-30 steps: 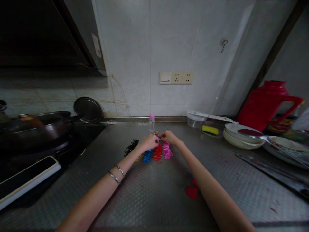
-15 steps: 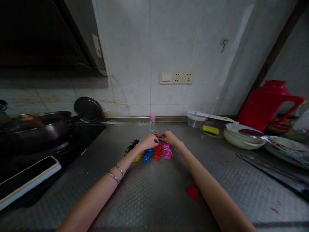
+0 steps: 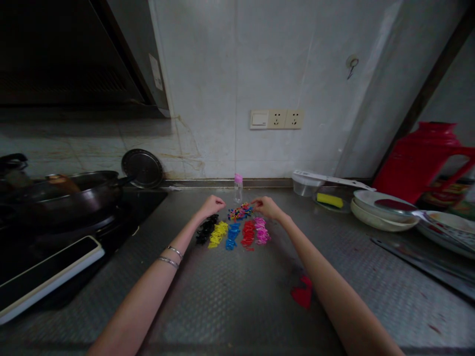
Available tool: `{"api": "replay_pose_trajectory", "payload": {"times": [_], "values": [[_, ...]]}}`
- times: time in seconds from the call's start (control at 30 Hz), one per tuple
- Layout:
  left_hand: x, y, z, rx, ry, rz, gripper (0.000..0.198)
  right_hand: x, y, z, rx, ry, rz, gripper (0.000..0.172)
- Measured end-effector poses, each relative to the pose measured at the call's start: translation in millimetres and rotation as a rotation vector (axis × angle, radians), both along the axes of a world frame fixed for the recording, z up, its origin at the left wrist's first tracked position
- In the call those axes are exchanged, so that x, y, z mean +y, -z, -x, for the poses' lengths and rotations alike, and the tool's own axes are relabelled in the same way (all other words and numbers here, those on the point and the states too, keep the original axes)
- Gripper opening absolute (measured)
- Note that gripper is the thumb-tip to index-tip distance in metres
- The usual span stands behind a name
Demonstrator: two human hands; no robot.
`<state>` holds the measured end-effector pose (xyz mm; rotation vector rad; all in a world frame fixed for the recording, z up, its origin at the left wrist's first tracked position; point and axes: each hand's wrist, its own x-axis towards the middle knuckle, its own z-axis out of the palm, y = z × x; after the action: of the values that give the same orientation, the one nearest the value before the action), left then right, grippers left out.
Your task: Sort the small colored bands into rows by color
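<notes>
Small rubber bands lie on the metal counter in one-colour piles: black, yellow, blue, red and pink. Behind them is a mixed-colour pile. My left hand hovers just beyond the black pile, fingertips pinched together. At the right edge of the mixed pile, my right hand has its fingers pinched too. Whatever either hand may hold is too small to make out. A clear bottle with a pink cap stands behind the mixed pile.
On the left are a wok on the stove and a white-edged device. A red heart-shaped piece lies by my right forearm. To the right sit a yellow sponge, stacked bowls, a knife and a red thermos.
My left hand has moved left, away from the mixed pile to beside the black one, uncovering the yellow pile. My right hand stays near the mixed pile. The view has shifted slightly.
</notes>
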<state>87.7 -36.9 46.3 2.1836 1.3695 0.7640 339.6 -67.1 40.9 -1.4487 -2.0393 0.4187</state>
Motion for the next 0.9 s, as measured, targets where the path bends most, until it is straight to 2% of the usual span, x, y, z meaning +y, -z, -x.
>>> {"api": "replay_pose_trajectory", "payload": {"times": [0.07, 0.2, 0.43, 0.6, 0.8, 0.9], "values": [[0, -0.1, 0, 0.007, 0.003, -0.001, 0.028, 1, -1.7, 4, 0.016, -0.021, 0.014, 0.035], [-4, -0.8, -3, 0.075, 0.051, -0.008, 0.030, 1, -3.6, 18, 0.032, -0.162, 0.071, 0.035], [-8, 7.8, -16, 0.078, 0.313, 0.082, 0.030, -11, -5.4, 48, -0.051, -0.418, 0.176, 0.037], [-13, 12.8, -25, 0.127, 0.384, 0.061, 0.024, -18, -5.6, 57, -0.103, -0.401, 0.200, 0.038], [-18, 6.8, -25, 0.221, 0.324, 0.045, 0.023, -15, -12.0, 46, -0.042, -0.413, 0.203, 0.035], [-20, 4.4, -25, 0.230, 0.319, 0.038, 0.026, -12, -16.5, 35, -0.029, -0.340, 0.175, 0.032]]}}
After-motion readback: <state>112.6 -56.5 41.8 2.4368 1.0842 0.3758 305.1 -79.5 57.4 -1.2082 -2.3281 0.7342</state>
